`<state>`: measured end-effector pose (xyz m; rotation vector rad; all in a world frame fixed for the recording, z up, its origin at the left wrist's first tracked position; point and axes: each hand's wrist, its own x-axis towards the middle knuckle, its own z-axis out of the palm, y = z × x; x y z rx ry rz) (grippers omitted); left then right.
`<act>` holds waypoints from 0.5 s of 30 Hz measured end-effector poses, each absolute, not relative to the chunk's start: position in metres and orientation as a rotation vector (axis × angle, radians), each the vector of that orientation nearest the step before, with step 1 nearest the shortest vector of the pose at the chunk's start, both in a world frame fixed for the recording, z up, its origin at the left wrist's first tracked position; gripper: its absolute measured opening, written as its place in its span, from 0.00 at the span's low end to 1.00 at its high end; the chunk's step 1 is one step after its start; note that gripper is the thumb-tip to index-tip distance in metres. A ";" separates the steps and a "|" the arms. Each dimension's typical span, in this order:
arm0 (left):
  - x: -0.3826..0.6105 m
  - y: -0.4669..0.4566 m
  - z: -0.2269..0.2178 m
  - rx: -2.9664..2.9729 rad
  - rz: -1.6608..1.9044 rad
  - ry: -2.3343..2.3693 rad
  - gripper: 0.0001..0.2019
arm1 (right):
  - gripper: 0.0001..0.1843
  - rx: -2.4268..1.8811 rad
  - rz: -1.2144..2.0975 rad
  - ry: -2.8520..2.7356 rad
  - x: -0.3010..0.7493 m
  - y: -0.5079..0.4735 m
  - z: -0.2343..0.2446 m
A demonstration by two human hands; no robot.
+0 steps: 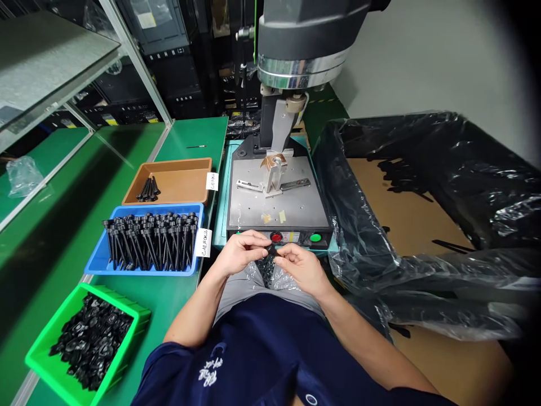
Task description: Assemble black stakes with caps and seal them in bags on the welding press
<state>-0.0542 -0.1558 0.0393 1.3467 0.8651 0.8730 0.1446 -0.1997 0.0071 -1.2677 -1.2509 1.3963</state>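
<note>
My left hand and my right hand meet in front of the press, just above my lap. Between their fingertips is a small black plastic part, pinched from both sides. Its shape is mostly covered by the fingers. Right behind the hands is the press's front panel with a red button and a green button. Farther back, a metal fixture stands on the grey base plate, under the press's horn. A clear plastic bag lies on my lap below the fingers.
At left stand a blue tray of black threaded rods, a brown tray with several more, and a green bin of small black parts. To the right, a large box lined with black plastic holds black pieces. The press head overhangs the fixture.
</note>
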 end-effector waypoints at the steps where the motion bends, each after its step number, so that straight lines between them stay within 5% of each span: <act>1: -0.052 -0.156 0.038 1.348 0.892 0.862 0.12 | 0.18 -1.254 1.418 -1.219 0.143 -0.199 0.007; 8: -0.037 -0.160 0.022 1.411 1.107 0.985 0.09 | 0.28 -1.161 1.477 -1.238 0.138 -0.179 0.007; 11: -0.042 -0.161 0.014 1.395 1.146 1.096 0.15 | 0.25 -1.176 1.274 -1.239 0.150 -0.142 0.014; 15: -0.052 -0.167 0.003 1.345 1.106 1.163 0.11 | 0.23 -1.117 0.963 -1.155 0.170 -0.065 0.027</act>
